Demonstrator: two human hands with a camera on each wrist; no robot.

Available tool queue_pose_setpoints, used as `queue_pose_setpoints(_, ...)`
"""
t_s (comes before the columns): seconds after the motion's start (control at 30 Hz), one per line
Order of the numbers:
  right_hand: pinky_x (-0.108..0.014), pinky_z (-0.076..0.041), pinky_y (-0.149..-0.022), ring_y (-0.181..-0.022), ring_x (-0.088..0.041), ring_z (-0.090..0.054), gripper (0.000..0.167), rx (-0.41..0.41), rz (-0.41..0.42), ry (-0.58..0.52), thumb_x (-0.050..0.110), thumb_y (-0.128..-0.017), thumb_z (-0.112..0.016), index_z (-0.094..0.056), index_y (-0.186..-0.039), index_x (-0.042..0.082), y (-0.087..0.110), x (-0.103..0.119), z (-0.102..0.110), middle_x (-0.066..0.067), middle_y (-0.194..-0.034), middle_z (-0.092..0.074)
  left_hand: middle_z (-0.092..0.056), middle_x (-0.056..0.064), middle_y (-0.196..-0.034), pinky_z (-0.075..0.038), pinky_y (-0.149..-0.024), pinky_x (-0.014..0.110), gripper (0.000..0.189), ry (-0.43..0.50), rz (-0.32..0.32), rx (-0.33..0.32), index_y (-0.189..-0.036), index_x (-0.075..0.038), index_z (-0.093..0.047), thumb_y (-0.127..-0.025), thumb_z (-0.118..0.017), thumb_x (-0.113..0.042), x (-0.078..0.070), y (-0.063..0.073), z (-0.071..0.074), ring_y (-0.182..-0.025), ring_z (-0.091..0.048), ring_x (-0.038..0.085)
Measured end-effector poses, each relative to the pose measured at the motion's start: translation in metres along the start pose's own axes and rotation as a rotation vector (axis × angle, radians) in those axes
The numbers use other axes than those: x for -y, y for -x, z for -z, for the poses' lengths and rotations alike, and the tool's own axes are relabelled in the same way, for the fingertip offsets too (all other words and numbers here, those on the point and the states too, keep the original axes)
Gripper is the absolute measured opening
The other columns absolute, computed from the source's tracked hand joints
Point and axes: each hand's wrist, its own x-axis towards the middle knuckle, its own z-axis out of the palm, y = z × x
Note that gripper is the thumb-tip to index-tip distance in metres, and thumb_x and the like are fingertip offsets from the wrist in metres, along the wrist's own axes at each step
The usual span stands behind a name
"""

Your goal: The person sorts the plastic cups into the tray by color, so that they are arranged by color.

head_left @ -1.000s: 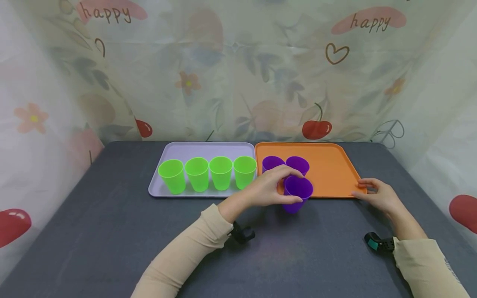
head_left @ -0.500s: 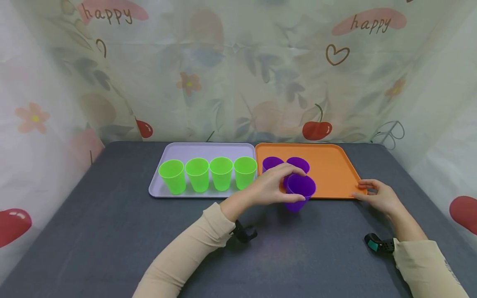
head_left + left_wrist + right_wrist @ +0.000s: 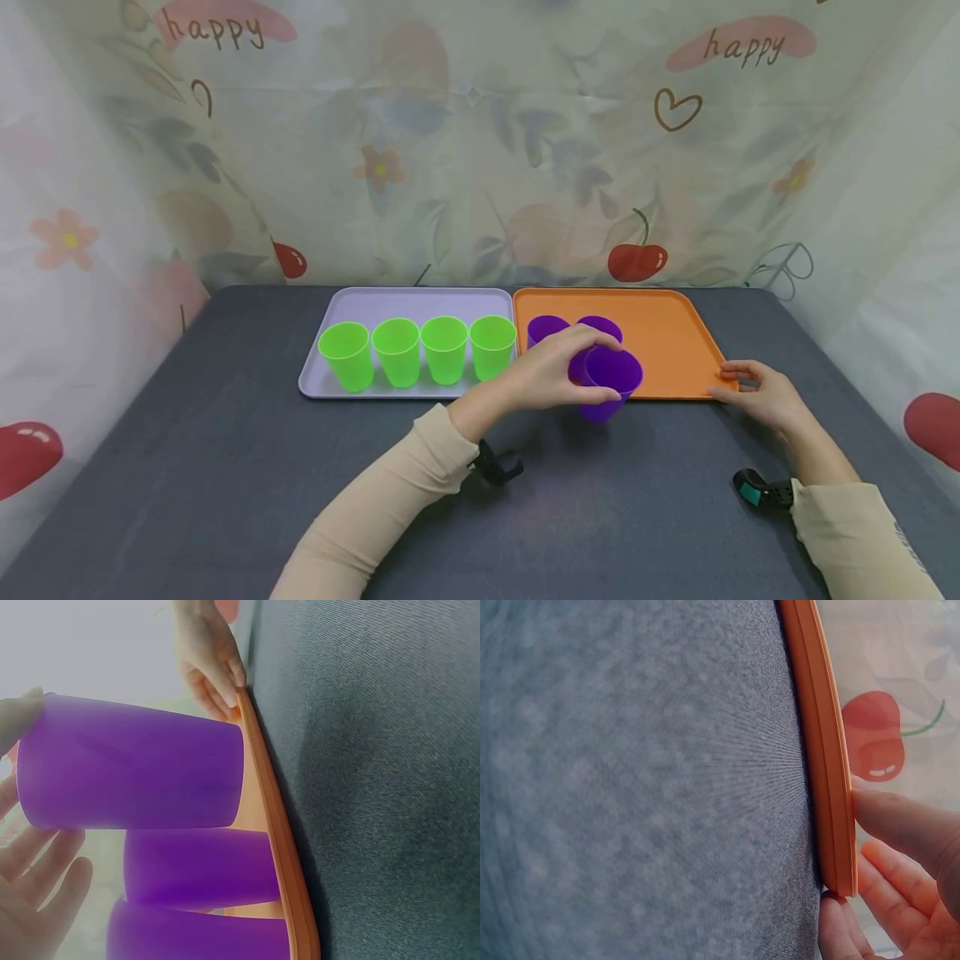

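Note:
My left hand grips a purple cup near its rim, thumb on the near side and fingers on the far side. The cup is held up over the front edge of the orange tray; its base shows raised beside the tray rim in the left wrist view. Behind it stand two purple cups on the tray, one at the left and another partly hidden by the hand. My right hand holds the tray's front right corner, its thumb on the rim.
A lavender tray lies against the orange tray's left side, with a row of several green cups on it. Both trays sit towards the back of a dark grey table. A printed curtain hangs behind.
My left hand has moved slightly right and a little away from me, carrying the purple cup. The right hand stays at the tray corner.

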Motion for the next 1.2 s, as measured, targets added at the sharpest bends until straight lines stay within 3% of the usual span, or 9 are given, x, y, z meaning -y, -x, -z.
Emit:
queue_pose_setpoints(0.23,-0.057,-0.037,-0.093,-0.124,-0.048,-0.034,0.071,-0.005,-0.005,-0.001,0.041,-0.089,-0.06,-0.036,-0.135,-0.007,0.0,0.0,0.0,-0.034,-0.136,-0.04,-0.059,0.001,-0.122,-0.044,-0.091,0.015,0.051,0.009,0.036,0.032,-0.121,-0.013,-0.057,-0.077,-0.076,-0.031,-0.002,-0.007,-0.001,-0.113,-0.051,0.01)
queue_pose_setpoints(0.47,-0.056,-0.038,-0.093,-0.121,-0.047,-0.038,0.072,-0.006,-0.009,0.004,0.041,-0.088,-0.06,-0.036,-0.135,-0.007,0.001,0.001,0.0,-0.034,-0.136,-0.04,-0.061,0.0,-0.117,-0.041,-0.094,0.013,0.046,0.006,0.023,0.047,-0.116,-0.012,-0.059,-0.077,-0.075,-0.031,-0.005,-0.017,-0.005,-0.114,-0.051,0.009)
queue_pose_setpoints(0.77,-0.057,-0.038,-0.094,-0.121,-0.047,-0.039,0.071,-0.001,-0.015,0.0,0.041,-0.089,-0.06,-0.036,-0.135,-0.007,0.002,0.004,0.0,-0.034,-0.136,-0.04,-0.055,-0.002,-0.119,-0.038,-0.099,0.013,0.039,-0.015,0.062,0.121,-0.111,-0.016,-0.053,-0.08,-0.071,-0.032,-0.007,-0.028,-0.008,-0.116,-0.048,0.006)
queue_pose_setpoints(1.0,-0.054,-0.039,-0.092,-0.121,-0.046,-0.038,0.071,0.002,-0.011,0.002,0.04,-0.089,-0.06,-0.036,-0.135,-0.007,0.003,0.005,0.0,-0.033,-0.136,-0.04,-0.054,-0.002,-0.118,-0.036,-0.096,0.01,0.037,-0.033,0.074,0.158,-0.109,-0.016,-0.051,-0.081,-0.07,-0.03,-0.008,-0.038,-0.009,-0.114,-0.047,0.005)
queue_pose_setpoints(1.2,-0.057,-0.037,-0.094,-0.122,-0.047,-0.036,0.072,0.005,-0.02,-0.003,0.041,-0.089,-0.059,-0.035,-0.136,-0.007,0.003,0.005,0.001,-0.033,-0.136,-0.039,-0.056,-0.002,-0.117,-0.037,-0.099,0.011,0.037,-0.056,0.077,0.152,-0.109,-0.014,-0.051,-0.082,-0.07,-0.032,-0.006,-0.047,-0.012,-0.115,-0.05,0.008)
